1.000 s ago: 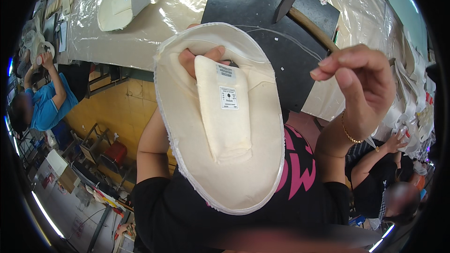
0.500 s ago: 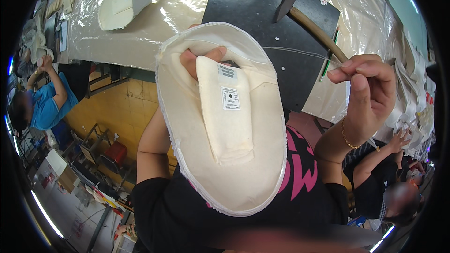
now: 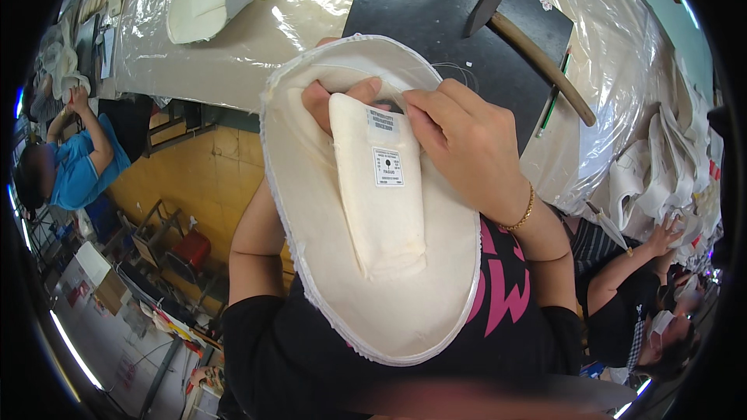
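A cream shoe upper (image 3: 445, 288) hangs in front of me with its inside facing up. Down its middle lies a padded tongue (image 3: 380, 229) with a printed label near the top. My left hand (image 3: 317, 103) grips the upper at its far end; fingers show through the opening beside the tongue, the rest is hidden behind the fabric. My right hand (image 3: 476, 144) is closed in a pinch at the tongue's upper right edge. A thin pale thread (image 3: 461, 70) loops out above its knuckles. Whether a needle is between the fingertips, I cannot tell.
On the black mat (image 3: 405, 0) lies a wooden-handled hammer (image 3: 537, 54), with a green pencil (image 3: 551, 105) beside it. Another cream upper (image 3: 210, 0) rests on the plastic-covered table at far left. Cut pieces (image 3: 661, 159) pile up at right. Co-workers sit on both sides.
My right hand has come left and inward, from out beside the hammer handle to the tongue's edge. The stretched thread has gone slack into loops. My left hand keeps its hold.
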`<state>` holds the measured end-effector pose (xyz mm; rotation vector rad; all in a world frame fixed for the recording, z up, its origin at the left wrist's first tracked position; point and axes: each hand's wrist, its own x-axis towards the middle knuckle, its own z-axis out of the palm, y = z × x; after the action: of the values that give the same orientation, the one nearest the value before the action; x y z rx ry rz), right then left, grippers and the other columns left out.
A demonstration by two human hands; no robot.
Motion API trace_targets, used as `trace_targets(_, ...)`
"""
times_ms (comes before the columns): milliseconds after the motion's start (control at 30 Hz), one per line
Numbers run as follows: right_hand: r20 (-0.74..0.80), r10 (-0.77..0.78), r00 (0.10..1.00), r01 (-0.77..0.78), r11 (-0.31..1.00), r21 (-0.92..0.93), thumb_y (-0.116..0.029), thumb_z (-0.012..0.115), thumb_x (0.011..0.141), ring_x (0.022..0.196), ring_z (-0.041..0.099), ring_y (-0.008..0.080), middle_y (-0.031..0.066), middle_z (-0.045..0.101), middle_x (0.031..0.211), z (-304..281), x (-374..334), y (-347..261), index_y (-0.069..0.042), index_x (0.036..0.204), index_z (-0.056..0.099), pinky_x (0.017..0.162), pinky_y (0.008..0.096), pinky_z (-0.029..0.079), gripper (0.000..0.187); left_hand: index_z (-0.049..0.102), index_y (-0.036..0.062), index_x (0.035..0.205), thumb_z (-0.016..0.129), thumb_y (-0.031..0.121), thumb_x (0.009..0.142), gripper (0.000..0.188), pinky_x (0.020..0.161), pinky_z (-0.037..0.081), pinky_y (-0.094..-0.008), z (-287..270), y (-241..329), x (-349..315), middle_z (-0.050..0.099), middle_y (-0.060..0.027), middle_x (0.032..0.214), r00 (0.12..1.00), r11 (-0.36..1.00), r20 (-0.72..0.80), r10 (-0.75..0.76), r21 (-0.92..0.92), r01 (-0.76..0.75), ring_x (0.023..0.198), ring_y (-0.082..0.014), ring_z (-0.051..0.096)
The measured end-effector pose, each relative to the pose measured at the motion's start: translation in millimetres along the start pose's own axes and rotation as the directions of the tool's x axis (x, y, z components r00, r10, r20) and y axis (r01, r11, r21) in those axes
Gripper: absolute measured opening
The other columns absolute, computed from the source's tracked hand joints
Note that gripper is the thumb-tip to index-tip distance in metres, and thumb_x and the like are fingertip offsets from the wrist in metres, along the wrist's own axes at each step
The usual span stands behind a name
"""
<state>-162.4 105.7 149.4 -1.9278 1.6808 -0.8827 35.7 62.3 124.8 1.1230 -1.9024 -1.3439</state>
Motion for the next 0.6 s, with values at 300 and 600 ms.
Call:
trace_targets(300, 0.017, -0.005, 1.0, 0.005, 1.0, -0.03, -0.008, 0.074, 0.082, 0.06, 0.064, 0.0212, 0.005, 0.063, 0.078, 4, 2, 1, -0.006, 0.094, 0.074, 0.054, 0.0299, 0.05, 0.012, 0.062, 0.0051, 0.108, 0.077, 0.012, 0.086, 0.027, 0.063, 0.06, -0.0244, 5, 7, 23, 0.069, -0.0094, 0.092, 0.886, 0.803, -0.07, -0.458, -0.461, 0.378, 0.073, -0.0134, 0.069)
trace_targets(600, 0.03, 0.011, 0.999, -0.01, 0.999, -0.039, -0.008, 0.074, 0.082, 0.061, 0.064, 0.0212, 0.0048, 0.063, 0.078, 5, 4, 0, -0.006, 0.094, 0.074, 0.054, 0.0301, 0.05, 0.012, 0.06, 0.0028, 0.109, 0.067, 0.012, 0.081, 0.03, 0.066, 0.055, -0.0257, 5, 12, 22, 0.063, -0.0055, 0.097, 0.865, 0.775, -0.056, -0.499, -0.475, 0.417, 0.08, -0.0123, 0.064)
